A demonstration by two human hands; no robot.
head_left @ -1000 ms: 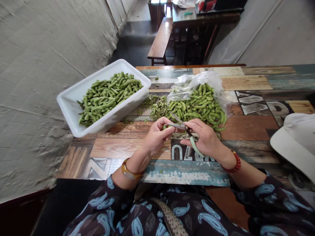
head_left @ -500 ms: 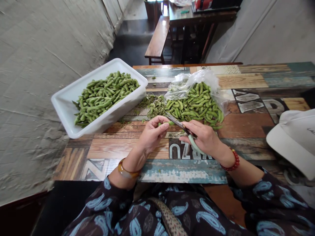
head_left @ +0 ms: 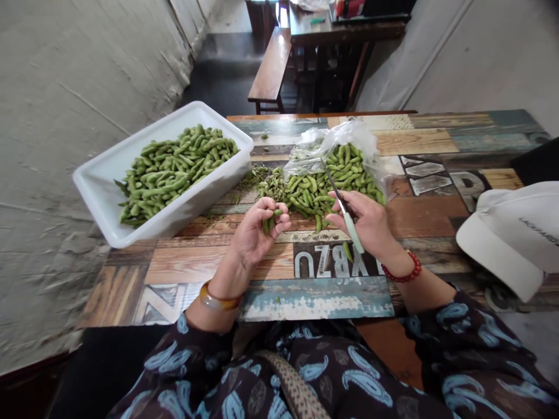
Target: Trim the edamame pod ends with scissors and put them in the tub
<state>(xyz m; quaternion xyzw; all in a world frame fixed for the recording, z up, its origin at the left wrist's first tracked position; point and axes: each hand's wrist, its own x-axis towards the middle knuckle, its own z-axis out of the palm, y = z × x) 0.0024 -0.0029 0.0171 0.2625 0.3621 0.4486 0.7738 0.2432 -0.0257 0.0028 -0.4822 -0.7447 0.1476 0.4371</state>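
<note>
Green pods (head_left: 269, 223) rest in my left hand (head_left: 257, 230), whose fingers curl around them above the table. My right hand (head_left: 364, 218) holds scissors (head_left: 348, 220) with pale green handles, the blades pointing up and away over the pod pile. That pile of green pods (head_left: 349, 169) spills from a clear plastic bag (head_left: 356, 135) just beyond my hands. One loose pod (head_left: 347, 251) lies beneath the scissor handles. To the left, a white tub (head_left: 209, 203) holds many pods (head_left: 174, 169). Small trimmed scraps (head_left: 271, 185) lie between tub and pile.
The patchwork wooden table (head_left: 218, 256) reaches close to my body. A white cap (head_left: 515, 233) sits at its right side. A rough wall (head_left: 48, 145) stands at the left. Beyond are a bench (head_left: 271, 64) and another table (head_left: 305, 29).
The scissors have come away from the pod in my left hand and turned more upright. My hands are farther apart, my left palm has turned upward, and the view has shifted slightly.
</note>
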